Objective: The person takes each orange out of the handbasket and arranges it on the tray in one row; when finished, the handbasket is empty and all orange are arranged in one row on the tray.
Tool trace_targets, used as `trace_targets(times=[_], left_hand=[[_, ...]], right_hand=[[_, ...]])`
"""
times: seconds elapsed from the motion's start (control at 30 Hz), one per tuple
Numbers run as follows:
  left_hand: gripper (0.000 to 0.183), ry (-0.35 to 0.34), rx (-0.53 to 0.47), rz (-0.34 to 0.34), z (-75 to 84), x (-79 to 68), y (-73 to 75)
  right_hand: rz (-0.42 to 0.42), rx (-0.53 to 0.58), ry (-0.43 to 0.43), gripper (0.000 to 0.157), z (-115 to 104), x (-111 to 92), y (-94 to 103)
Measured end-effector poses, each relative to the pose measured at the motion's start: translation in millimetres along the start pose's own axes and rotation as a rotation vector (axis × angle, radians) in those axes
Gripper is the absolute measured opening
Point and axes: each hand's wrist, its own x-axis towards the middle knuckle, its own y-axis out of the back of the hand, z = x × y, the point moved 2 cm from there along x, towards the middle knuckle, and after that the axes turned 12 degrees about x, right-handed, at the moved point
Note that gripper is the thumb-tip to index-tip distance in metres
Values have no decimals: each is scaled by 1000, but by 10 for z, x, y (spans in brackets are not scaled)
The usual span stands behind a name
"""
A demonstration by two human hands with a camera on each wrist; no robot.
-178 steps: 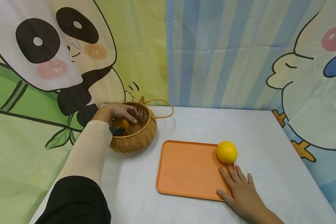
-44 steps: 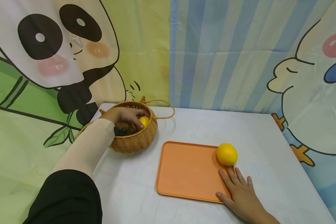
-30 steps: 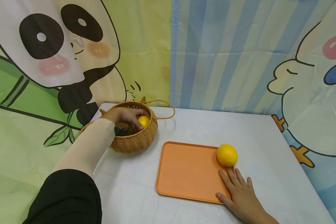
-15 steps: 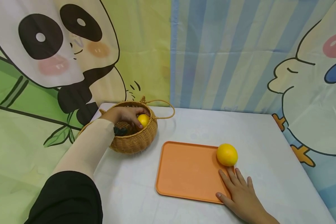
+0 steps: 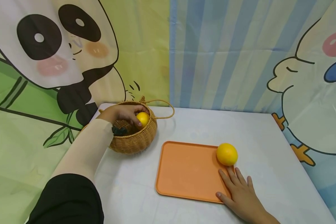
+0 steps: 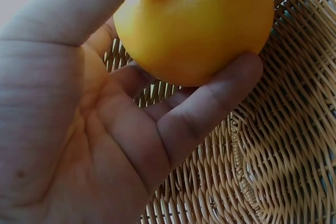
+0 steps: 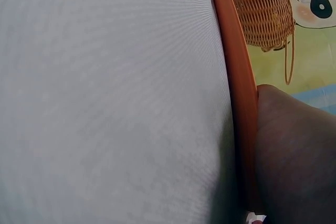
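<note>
Inside the wicker basket [image 5: 134,143], my left hand [image 5: 126,114] grips a yellow-orange citrus fruit, likely an orange [image 5: 143,119]. The left wrist view shows thumb and fingers curled round the orange [image 6: 210,30], with woven wicker [image 6: 294,93] behind it. My right hand [image 5: 242,196] lies with spread, straight fingers over the right edge of the orange tray [image 5: 191,171]. A second orange [image 5: 226,154] sits at the tray's far right corner, just beyond those fingertips. In the right wrist view, part of the right hand [image 7: 294,150] rests against the tray's rim [image 7: 239,72].
The basket's looped handle [image 5: 172,109] sticks out to the right over the white table [image 5: 196,124]. A dark strap-like piece [image 5: 119,131] shows by the left wrist at the basket's opening. Behind the table hangs a cartoon-printed curtain [image 5: 218,56].
Earlier, my left hand hung loose over the basket with the fruit under the wrist; now its fingers hold the orange, which has risen slightly over the last second. The right hand stays on the tray.
</note>
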Motion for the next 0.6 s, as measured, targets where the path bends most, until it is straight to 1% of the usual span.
trace_targets(times=[0.27,0.6], left_hand=[[72,-11,19,-3,18,-27,13],[71,-55,23,-48,-9,-22,52]], right_hand=[[0,2,-1,91,-3,5,-2],[1,-7,1,91,21,-4,-13]])
